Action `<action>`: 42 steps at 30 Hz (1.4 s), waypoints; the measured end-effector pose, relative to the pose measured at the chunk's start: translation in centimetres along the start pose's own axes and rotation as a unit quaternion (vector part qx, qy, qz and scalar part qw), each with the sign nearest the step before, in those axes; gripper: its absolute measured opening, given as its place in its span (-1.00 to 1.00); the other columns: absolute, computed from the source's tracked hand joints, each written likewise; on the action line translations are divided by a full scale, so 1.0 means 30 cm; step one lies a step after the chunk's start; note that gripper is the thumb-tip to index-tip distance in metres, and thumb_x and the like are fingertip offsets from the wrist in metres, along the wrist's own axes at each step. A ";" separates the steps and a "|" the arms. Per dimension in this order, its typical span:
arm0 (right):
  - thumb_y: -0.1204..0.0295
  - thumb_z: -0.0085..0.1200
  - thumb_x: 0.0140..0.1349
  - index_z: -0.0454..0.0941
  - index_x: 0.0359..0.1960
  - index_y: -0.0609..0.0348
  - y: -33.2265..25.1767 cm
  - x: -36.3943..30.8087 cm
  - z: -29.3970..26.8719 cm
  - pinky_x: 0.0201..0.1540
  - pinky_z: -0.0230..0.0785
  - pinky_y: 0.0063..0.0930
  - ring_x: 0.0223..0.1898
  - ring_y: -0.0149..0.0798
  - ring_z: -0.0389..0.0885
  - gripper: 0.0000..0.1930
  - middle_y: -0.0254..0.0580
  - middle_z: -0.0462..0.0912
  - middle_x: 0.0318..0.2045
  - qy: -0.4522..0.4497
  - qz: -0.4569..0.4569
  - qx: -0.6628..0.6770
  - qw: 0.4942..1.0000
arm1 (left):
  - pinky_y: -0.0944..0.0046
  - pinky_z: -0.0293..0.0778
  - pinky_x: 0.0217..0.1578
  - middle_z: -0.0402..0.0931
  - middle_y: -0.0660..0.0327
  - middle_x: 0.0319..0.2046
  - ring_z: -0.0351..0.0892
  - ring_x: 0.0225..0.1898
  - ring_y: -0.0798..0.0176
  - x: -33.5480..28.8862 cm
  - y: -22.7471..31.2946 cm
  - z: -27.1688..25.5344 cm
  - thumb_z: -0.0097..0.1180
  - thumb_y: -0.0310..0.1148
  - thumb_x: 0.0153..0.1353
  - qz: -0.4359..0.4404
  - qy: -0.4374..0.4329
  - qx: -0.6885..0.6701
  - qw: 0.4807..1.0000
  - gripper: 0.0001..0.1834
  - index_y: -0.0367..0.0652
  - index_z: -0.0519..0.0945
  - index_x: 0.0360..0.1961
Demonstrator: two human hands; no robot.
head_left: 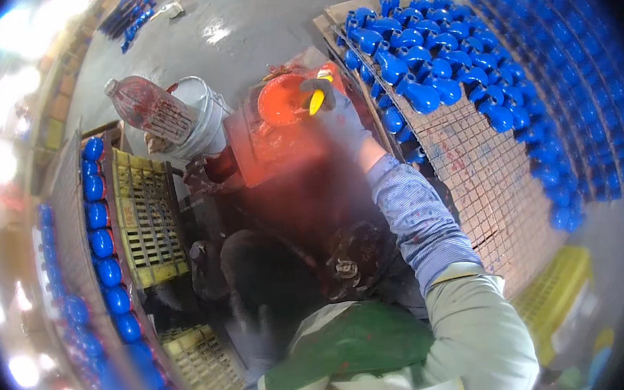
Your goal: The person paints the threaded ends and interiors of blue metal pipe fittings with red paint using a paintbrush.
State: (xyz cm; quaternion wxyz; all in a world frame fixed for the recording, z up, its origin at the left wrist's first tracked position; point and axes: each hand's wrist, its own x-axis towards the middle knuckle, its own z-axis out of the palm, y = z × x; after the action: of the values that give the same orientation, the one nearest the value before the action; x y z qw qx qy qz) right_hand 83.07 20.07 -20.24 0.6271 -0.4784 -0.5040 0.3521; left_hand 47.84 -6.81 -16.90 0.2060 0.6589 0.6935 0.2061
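Up front, right hand (pixel 323 99) fingers clenched on yellow handle (pixel 316 103), over orange bowl (pixel 282 100), left hand (pixel 253 331) blurred, grip unclear

The one camera sits on my head and looks steeply down past my chest, close over the red paint-covered surface (pixel 279 150); beyond it lies grey floor (pixel 254 23), right of it a wire rack (pixel 470 160).
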 end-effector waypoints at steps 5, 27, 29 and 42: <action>0.63 0.03 0.08 0.43 -0.04 0.09 0.049 0.020 -0.003 -0.02 0.35 -0.48 -0.08 -0.29 0.50 -0.64 -0.19 0.55 -0.11 0.039 0.014 0.030 0.999 | 0.09 -0.07 0.32 0.01 -0.13 0.32 0.01 0.35 -0.12 -0.040 -0.079 0.080 0.25 -0.20 0.04 -0.017 0.032 0.086 0.996 -0.01 -0.22 -0.08 0.38; 0.59 0.02 0.07 0.46 -0.11 0.07 0.094 0.053 0.005 -0.09 0.40 -0.44 -0.14 -0.17 0.57 -0.69 -0.19 0.61 -0.19 0.061 0.024 0.014 0.998 | 0.07 -0.22 0.35 -0.15 0.00 0.38 -0.16 0.39 0.01 -0.071 -0.236 0.116 0.17 -0.25 0.11 -0.040 0.111 -0.151 0.982 -0.06 -0.14 -0.12 0.40; 0.59 0.03 0.06 0.47 -0.12 0.07 0.095 0.053 0.000 -0.08 0.39 -0.43 -0.14 -0.17 0.57 -0.69 -0.19 0.61 -0.20 0.060 0.007 0.010 0.998 | 0.08 -0.21 0.35 -0.14 0.00 0.38 -0.16 0.39 0.02 -0.069 -0.246 0.121 0.17 -0.25 0.11 -0.034 0.114 -0.155 0.981 -0.06 -0.13 -0.12 0.40; 0.58 0.03 0.07 0.47 -0.11 0.10 0.008 0.029 -0.018 -0.08 0.39 -0.42 -0.16 -0.18 0.57 -0.70 -0.16 0.60 -0.20 0.077 0.031 -0.053 0.995 | 0.06 -0.22 0.35 -0.12 0.00 0.38 -0.15 0.39 0.01 -0.070 -0.251 0.098 0.22 -0.13 0.06 -0.098 0.079 -0.058 0.990 -0.01 -0.14 -0.09 0.40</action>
State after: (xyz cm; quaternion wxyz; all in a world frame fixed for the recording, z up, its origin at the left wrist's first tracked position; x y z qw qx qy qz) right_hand 83.82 20.82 -20.23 0.6265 -0.5523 -0.4569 0.3060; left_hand 43.34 -9.20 -23.51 0.2073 0.5568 0.7556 0.2760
